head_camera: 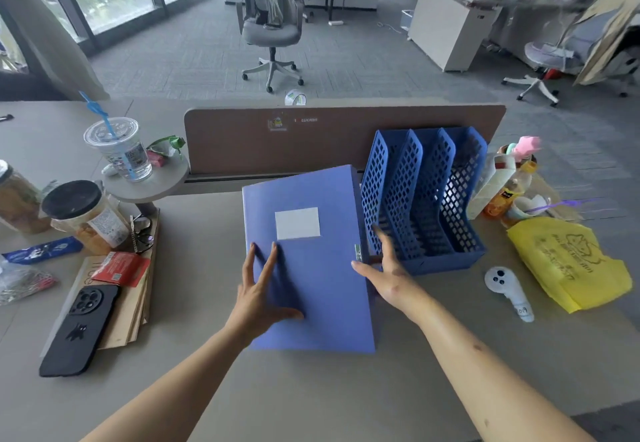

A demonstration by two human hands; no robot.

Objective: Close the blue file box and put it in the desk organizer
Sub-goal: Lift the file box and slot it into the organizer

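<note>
The blue file box (322,268) lies flat on the desk in front of me, lid down, a white label on its cover. My left hand (259,289) rests flat on the cover's left part with fingers spread. At the box's right edge is my right hand (384,275), thumb on the cover and fingers down along the side. The blue lattice desk organizer (426,199) stands upright just right of the box, with three slots that hold nothing. My right hand's fingers are close to the organizer's front left corner.
A black phone (81,327) on brown envelopes, a red packet (121,268), jars (86,216) and a plastic cup (121,150) sit on the left. On the right are a yellow bag (571,265), a white controller (509,289) and bottles (505,185). A brown divider panel (242,143) runs behind.
</note>
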